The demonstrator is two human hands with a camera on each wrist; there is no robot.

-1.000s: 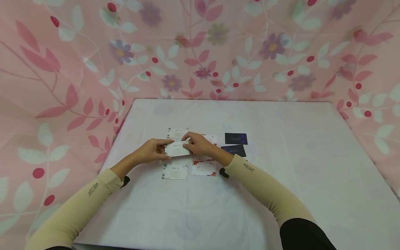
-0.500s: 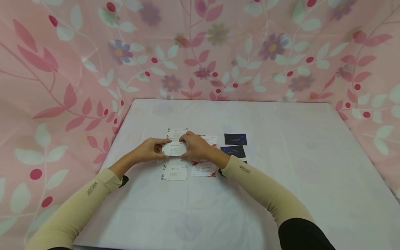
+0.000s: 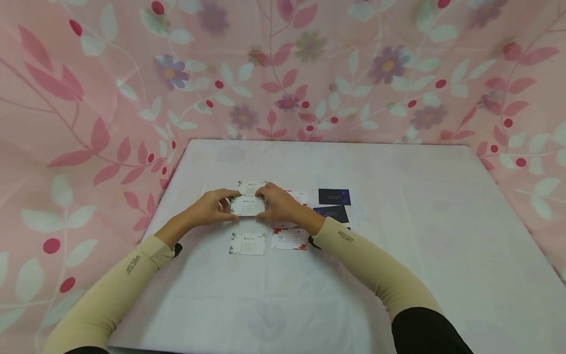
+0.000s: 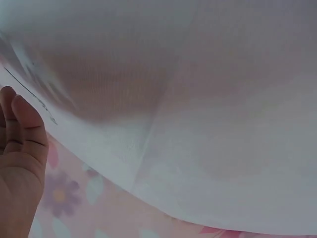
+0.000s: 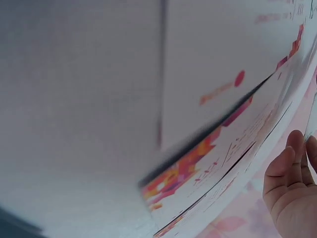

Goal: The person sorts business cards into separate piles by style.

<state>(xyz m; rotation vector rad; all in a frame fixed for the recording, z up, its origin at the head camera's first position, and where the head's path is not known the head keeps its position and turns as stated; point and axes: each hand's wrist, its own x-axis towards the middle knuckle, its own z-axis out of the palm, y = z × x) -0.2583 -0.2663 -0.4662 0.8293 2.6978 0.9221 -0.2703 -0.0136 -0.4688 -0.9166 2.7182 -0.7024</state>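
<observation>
Both hands hold a white business card with green leaf corners (image 3: 247, 207) in the head view. My left hand (image 3: 211, 207) grips its left side between thumb and fingers, while my right hand (image 3: 283, 205) grips the right side. The held card overlaps a matching leaf card (image 3: 251, 187) lying behind it. Another leaf card (image 3: 247, 244) lies in front. In the left wrist view the left hand (image 4: 22, 158) shows at the left edge, curled, with the card out of sight. The right wrist view has the right hand (image 5: 294, 186) pinching the card's edge (image 5: 312, 116).
Right of the leaf cards lie white cards with red-orange flowers (image 3: 289, 239), partly hidden by the right hand and forearm. Farther right are dark blue cards (image 3: 334, 196), one partly under the right forearm. All rest on a white-covered table (image 3: 420, 221) before a pink floral backdrop (image 3: 274, 69).
The right hand has shifted from the card's upper right corner to its right side. Together the hands have moved the card slightly left, then away from the body, toward the rear leaf card.
</observation>
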